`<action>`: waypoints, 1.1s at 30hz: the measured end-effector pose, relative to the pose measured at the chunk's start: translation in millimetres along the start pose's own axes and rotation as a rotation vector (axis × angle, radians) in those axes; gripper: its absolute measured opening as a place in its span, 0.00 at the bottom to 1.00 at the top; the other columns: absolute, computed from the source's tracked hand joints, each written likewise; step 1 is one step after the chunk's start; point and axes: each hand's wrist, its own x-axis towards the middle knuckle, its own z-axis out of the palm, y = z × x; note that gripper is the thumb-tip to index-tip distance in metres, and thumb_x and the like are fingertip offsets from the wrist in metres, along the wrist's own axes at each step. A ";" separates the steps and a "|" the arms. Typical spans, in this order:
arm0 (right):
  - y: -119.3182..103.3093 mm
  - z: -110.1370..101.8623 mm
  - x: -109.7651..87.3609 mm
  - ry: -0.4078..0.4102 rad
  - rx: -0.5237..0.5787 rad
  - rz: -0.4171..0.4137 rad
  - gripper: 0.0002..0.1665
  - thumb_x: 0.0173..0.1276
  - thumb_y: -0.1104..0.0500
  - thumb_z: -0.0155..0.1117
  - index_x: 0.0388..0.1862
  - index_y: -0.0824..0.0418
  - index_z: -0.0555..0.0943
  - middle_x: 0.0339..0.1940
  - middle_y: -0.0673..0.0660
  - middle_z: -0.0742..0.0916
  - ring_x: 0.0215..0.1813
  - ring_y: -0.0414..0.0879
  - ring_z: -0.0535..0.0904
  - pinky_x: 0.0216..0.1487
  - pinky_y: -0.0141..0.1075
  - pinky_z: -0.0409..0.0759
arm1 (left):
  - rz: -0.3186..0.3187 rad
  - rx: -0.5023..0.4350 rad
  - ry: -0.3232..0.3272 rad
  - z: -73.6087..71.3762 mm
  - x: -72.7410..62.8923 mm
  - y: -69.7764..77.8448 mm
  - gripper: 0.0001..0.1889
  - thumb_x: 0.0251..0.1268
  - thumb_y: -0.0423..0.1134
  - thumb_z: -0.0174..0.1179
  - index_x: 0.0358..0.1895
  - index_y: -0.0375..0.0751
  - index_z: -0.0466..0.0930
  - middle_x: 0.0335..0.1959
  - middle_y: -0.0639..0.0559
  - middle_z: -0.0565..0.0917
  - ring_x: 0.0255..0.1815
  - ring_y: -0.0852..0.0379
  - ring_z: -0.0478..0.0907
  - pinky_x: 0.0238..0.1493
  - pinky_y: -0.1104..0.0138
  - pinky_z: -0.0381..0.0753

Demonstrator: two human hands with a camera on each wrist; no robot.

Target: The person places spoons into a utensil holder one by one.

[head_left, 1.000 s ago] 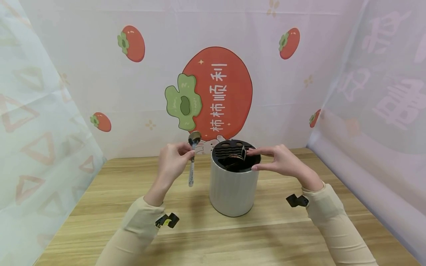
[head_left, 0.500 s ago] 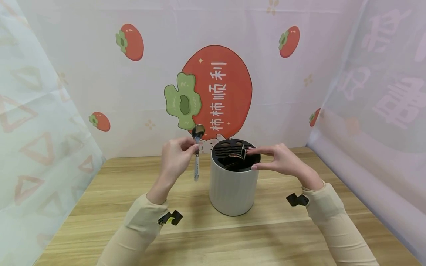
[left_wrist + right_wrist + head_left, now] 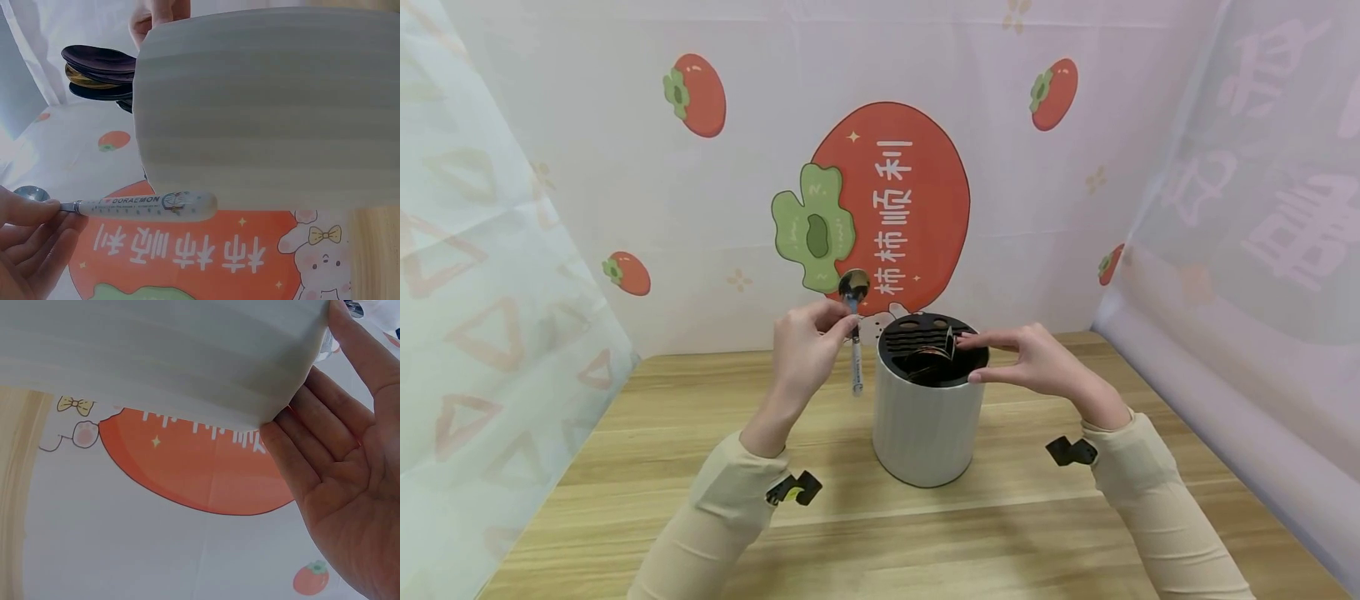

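My left hand [image 3: 806,343] pinches a spoon [image 3: 857,357] by its neck, between thumb and fingers. The spoon stands upright, bowl up, just left of a white ribbed utensil holder [image 3: 927,437], apart from it. In the left wrist view, the spoon's pale printed handle [image 3: 144,207] reads "DORAEMON". Several dark and gold spoons [image 3: 100,74] stick out of the holder's mouth. My right hand [image 3: 1033,358] rests on the holder's right rim, thumb and fingers extended. The right wrist view shows its fingers [image 3: 319,422] fairly straight against the rim.
The holder's black slotted lid [image 3: 910,342] has round holes at the back and a large opening in front. It stands on a wooden table [image 3: 880,542]. A printed cloth backdrop [image 3: 737,192] rises behind the table, with cloth at both sides.
My left hand has moved right and slightly up with the spoon, closer to the holder. The right hand and the holder have stayed in place.
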 end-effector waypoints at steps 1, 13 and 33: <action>0.2 0.2 0.0 0.001 0.000 -0.002 0.24 0.56 0.46 0.71 0.52 0.45 0.82 0.53 0.43 0.85 0.58 0.38 0.79 0.60 0.42 0.76 | 0.006 -0.007 0.004 0.3 0.3 0.8 0.04 0.58 0.35 0.66 0.30 0.37 0.86 0.24 0.49 0.86 0.25 0.56 0.82 0.31 0.68 0.80; 0.7 0.4 -0.4 0.005 -0.001 -0.002 0.23 0.56 0.46 0.71 0.52 0.44 0.82 0.53 0.43 0.85 0.58 0.38 0.79 0.60 0.41 0.76 | 0.085 -0.090 0.050 2.7 6.1 10.8 0.04 0.59 0.34 0.65 0.32 0.35 0.85 0.26 0.47 0.87 0.26 0.54 0.84 0.28 0.75 0.78; 0.8 -0.2 -0.6 -0.004 -0.009 -0.018 0.24 0.56 0.47 0.71 0.53 0.46 0.82 0.53 0.46 0.85 0.58 0.41 0.79 0.59 0.44 0.76 | 0.169 -0.204 0.126 8.1 14.0 27.1 0.04 0.59 0.34 0.64 0.32 0.37 0.85 0.27 0.49 0.86 0.24 0.60 0.81 0.26 0.73 0.77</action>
